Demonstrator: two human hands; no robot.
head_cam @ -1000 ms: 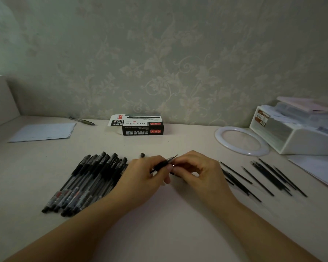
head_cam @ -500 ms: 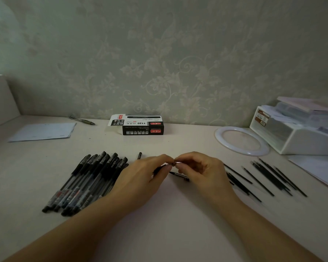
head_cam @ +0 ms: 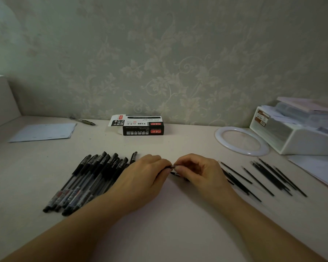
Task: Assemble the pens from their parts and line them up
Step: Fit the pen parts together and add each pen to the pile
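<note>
Hands meet fingertip to fingertip: left hand (head_cam: 142,173) grips the pen barrel (head_cam: 168,168), right hand (head_cam: 195,170) apparently pinches its tip; twist straight and gently.

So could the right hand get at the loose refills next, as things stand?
Probably yes. The refills lie bare on the table just right of the right hand, with nothing between. But that hand pinches a small pen part with the left hand, so it must let go first.

Dim, soft, perhaps edge-warped.
</note>
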